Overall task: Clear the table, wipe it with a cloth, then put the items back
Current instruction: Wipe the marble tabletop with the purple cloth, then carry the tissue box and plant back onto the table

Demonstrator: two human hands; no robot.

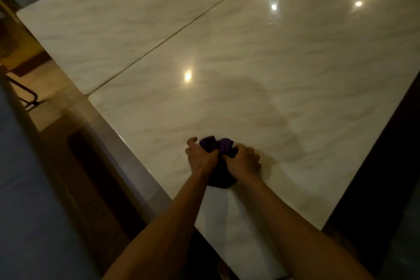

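At the far left, a metal chair leg (pixel 30 95) is seen on the brown floor (pixel 48 88), well apart from the work. Beside it a grey ledge (pixel 127 154) runs along the edge of the glossy marble counter (pixel 261 70), which is made of two slabs met at a thin seam (pixel 181 27).

Near the front edge of the counter the purple cloth (pixel 219 146) is bunched, and it is held from both sides. The left hand (pixel 200 154) is closed on its left part, with the thumb lifted a little. The right hand (pixel 246 161) is closed on its right part, fingers curled into the folds. Each grip is thus closed tight around fabric; no open fingers are seen.

The cloth is judged to be soft, light and not fragile. It can be taken anywhere, but a flat fold under the palm is probably better for wiping. The polished surface is likely slippery, so the cloth should glide easily.

Nothing is seen to stand in the way. Only lamp reflections (pixel 188 75) are shown on the counter.
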